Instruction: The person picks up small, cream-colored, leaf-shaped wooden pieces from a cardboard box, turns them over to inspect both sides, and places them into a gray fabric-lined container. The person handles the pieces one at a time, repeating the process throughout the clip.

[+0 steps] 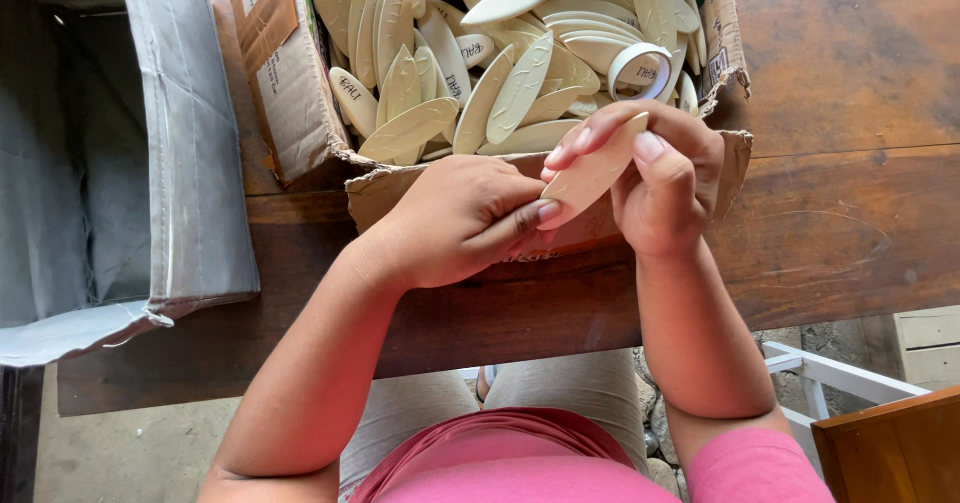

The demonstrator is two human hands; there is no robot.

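A pale, leaf-shaped flat wooden piece is held between both hands just in front of a cardboard box. My right hand grips its upper end with thumb and fingers. My left hand pinches its lower end with the fingertips. The open cardboard box behind the hands is heaped with several more of the same pale oval pieces. A roll of white tape lies on top of the pile at the right.
A dark wooden table carries the box. A grey fabric-lined container stands open at the left. A white metal frame and a wooden edge show below the table at right.
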